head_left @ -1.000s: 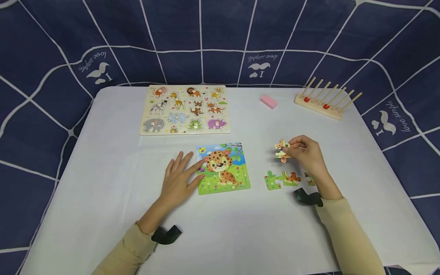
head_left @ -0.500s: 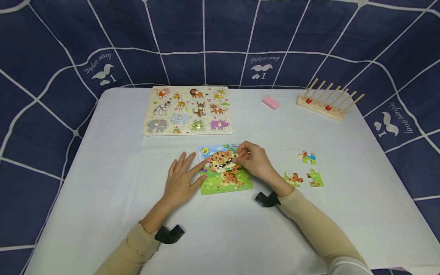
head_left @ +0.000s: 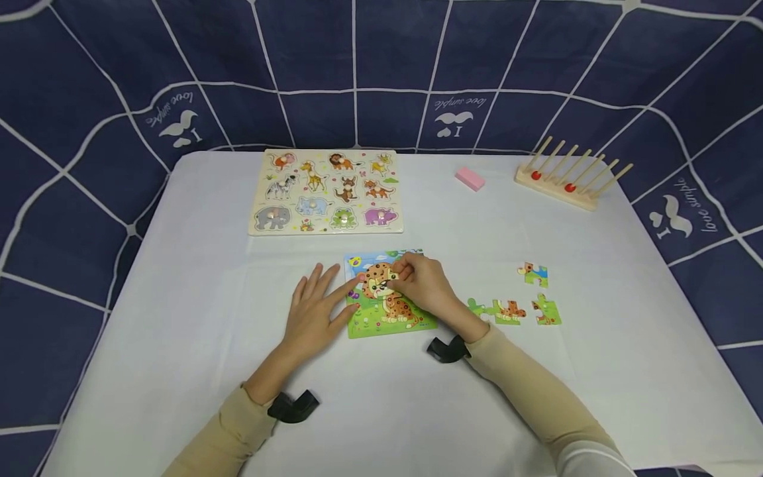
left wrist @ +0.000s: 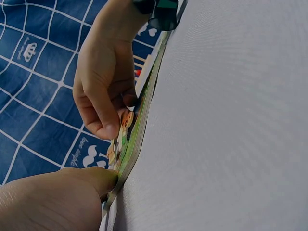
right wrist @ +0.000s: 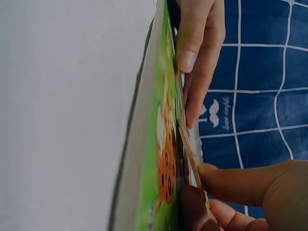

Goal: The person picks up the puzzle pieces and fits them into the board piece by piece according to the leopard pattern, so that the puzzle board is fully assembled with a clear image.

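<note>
Head view: left hand (head_left: 312,311) flat and relaxed, fingers spread, grasping nothing; index finger and thumb touch the near-hand edge of the leopard puzzle board (head_left: 365,326). Board lies between the two hands. Right hand (head_left: 426,281) reaches over the board's other side, pinching a puzzle piece (head_left: 391,282) above the leopard's face. To the right of the right hand, loose pieces: one blue-and-orange piece (head_left: 536,273) farther out, then a green piece (head_left: 477,307), a spotted piece (head_left: 508,313) and a green corner piece (head_left: 548,310) in a rough row. Beyond the left hand, an animal peg board (head_left: 326,191). Beyond the right hand, a pink block (head_left: 470,178); farther out to its right, a wooden rod stand (head_left: 556,189) with two red beads.

Left wrist view: board seen nearly edge-on; left hand meets its edge, right hand's fingers bent down over it.

Right wrist view: the pinched piece is tilted, one end away from the board surface, between right thumb and fingers. Left hand's fingertips at the board's far side.
</note>
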`<state>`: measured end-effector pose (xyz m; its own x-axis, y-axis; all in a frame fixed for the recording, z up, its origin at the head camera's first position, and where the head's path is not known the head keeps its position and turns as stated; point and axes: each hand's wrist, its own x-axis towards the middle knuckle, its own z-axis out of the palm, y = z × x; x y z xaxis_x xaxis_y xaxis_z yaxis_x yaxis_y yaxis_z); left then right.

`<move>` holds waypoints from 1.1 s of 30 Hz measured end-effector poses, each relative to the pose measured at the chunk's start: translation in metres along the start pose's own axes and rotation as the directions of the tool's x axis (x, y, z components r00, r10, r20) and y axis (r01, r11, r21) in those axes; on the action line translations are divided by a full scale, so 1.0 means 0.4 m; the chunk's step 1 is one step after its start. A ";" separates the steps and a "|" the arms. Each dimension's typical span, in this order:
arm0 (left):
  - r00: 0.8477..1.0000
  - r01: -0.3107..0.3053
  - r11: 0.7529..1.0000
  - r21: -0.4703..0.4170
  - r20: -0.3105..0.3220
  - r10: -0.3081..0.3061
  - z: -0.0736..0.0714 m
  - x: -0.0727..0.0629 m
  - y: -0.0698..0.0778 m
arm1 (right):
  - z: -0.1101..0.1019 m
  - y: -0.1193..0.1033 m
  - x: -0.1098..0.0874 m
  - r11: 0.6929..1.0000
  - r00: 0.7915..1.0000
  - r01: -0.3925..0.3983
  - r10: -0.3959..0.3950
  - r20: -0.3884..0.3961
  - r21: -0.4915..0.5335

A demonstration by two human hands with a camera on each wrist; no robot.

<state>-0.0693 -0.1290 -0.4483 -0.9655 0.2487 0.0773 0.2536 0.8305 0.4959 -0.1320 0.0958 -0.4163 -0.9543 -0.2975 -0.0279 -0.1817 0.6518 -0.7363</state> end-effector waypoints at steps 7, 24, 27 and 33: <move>1.000 -0.001 1.000 -0.008 0.006 0.001 0.000 0.004 0.005 | -0.002 0.001 -0.003 0.997 1.000 0.015 -0.016 -0.013 -0.076; 1.000 -0.018 1.000 0.000 0.011 0.018 0.003 0.012 0.006 | 0.004 0.005 -0.010 0.976 0.996 0.070 -0.079 -0.037 -0.205; 1.000 -0.016 1.000 -0.001 0.010 0.016 0.003 0.010 0.004 | 0.002 0.003 -0.009 0.976 0.996 0.083 -0.087 -0.010 -0.201; 1.000 -0.012 1.000 0.008 -0.010 0.012 0.006 0.002 -0.004 | -0.040 0.011 -0.004 0.990 0.993 0.114 -0.115 -0.003 -0.087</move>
<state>-0.0704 -0.1289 -0.4510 -0.9628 0.2540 0.0921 0.2659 0.8311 0.4884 -0.1350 0.1102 -0.4086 -0.9278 -0.3684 0.0588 -0.3094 0.6719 -0.6729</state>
